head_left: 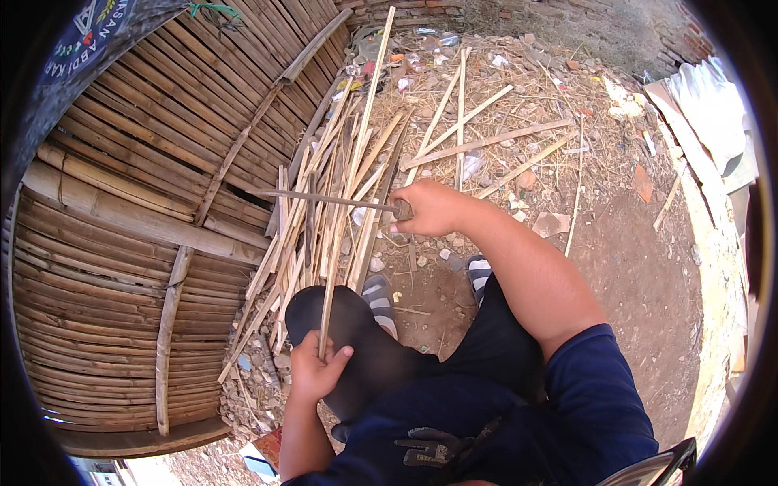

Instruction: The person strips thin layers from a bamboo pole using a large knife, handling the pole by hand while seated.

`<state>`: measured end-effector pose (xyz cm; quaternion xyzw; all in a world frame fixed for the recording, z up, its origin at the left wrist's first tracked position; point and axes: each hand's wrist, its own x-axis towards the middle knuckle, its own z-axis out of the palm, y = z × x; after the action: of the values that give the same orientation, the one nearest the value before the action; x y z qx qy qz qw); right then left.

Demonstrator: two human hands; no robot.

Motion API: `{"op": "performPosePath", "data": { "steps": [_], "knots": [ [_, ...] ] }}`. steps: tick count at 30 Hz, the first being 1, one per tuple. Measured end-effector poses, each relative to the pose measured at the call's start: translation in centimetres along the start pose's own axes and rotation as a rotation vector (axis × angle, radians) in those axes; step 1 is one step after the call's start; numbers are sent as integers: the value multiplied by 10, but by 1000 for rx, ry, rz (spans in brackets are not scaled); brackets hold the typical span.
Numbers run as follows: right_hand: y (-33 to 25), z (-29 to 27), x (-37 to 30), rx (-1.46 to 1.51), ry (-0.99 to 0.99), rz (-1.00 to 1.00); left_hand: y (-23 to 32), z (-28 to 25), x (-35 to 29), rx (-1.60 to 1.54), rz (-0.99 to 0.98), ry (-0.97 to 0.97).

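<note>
My right hand (428,207) is closed round the short handle of a long, narrow-bladed knife (324,198). The dark blade points left and lies across the line of a pale wooden strip (327,312). Beside my knee, my left hand (314,368) grips the near end of that strip, with the thumb out to the side. The strip runs away from me over a heap of similar strips (296,255), where its far part is hard to separate from the others. Whether the blade touches the strip I cannot tell.
A bamboo-slat wall (121,219) with crossbars rises on the left, under a blue banner (89,49). Loose strips (502,139) lie on the ground ahead among stones, dry straw and litter. My sandalled feet (378,300) are close to the heap. White sheeting (709,113) stands at right.
</note>
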<state>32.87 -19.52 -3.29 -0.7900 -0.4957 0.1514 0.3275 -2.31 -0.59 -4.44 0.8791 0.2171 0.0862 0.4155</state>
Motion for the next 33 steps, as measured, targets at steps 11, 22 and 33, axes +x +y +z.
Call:
{"op": "performPosePath", "data": {
  "steps": [11, 22, 33],
  "knots": [
    [-21, -2, -13, -129, -206, -82, 16, -9, 1, 94, -32, -77],
    [-38, 4, -25, -216, -209, -67, 3, -7, 3, -18, -63, -104],
    [16, -25, -10, -49, 130, 101, -9, -10, 1, -138, -23, -65]
  ]
}}
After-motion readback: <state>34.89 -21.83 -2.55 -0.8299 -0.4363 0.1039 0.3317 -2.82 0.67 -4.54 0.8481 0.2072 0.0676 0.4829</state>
